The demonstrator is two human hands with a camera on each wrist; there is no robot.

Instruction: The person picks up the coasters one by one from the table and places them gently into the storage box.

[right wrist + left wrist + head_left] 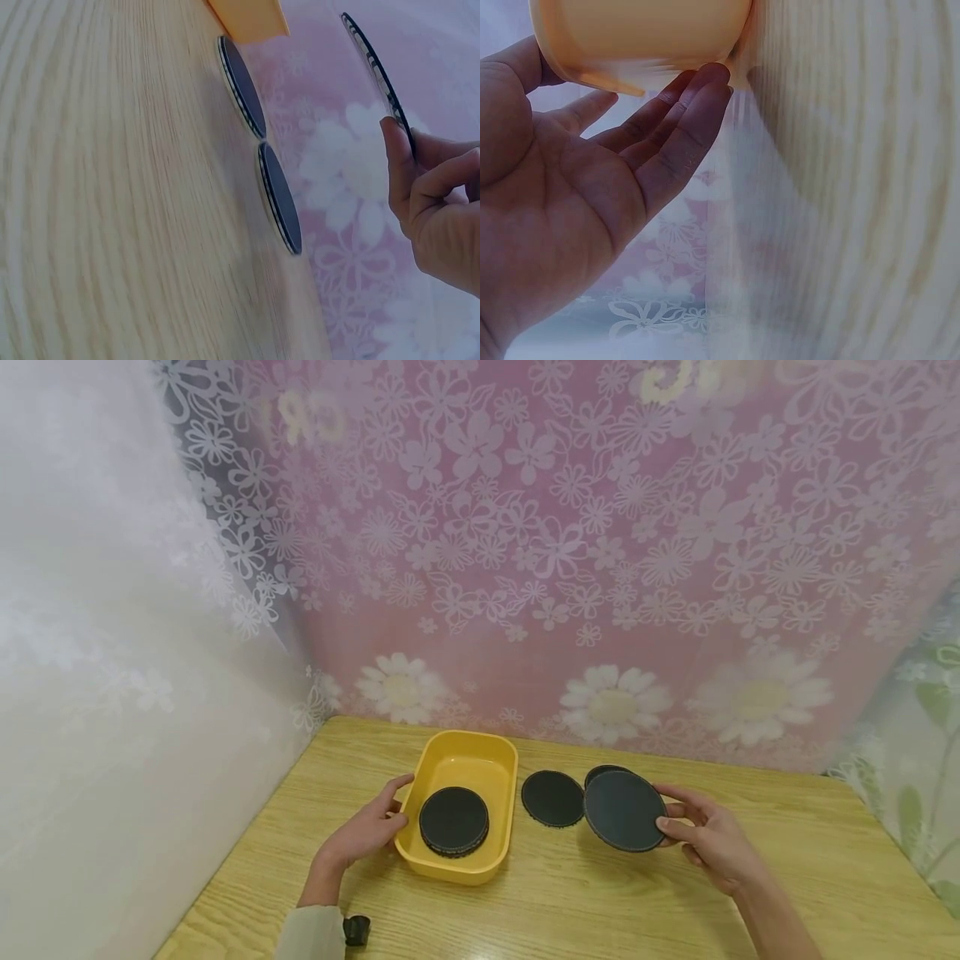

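Note:
My right hand (708, 839) pinches a round black coaster (625, 811) with a stitched edge by its right side, between thumb and fingers. In the right wrist view this coaster (375, 67) is held tilted, above the table. Two more coasters lie on the table: one near coaster (552, 798) and one partly hidden coaster (600, 771) behind the held one. A yellow tray (512, 793) stands to the left, with a small stack of coasters (453, 820) inside. My left hand (367, 831) holds the tray's left side, thumb at the rim and fingers against the outer wall.
The wooden table (570, 902) carries everything. A floral cloth (525, 568) hangs along its back edge, and a white cloth (150, 735) borders the left. A small black object (357, 931) sits beside the left sleeve.

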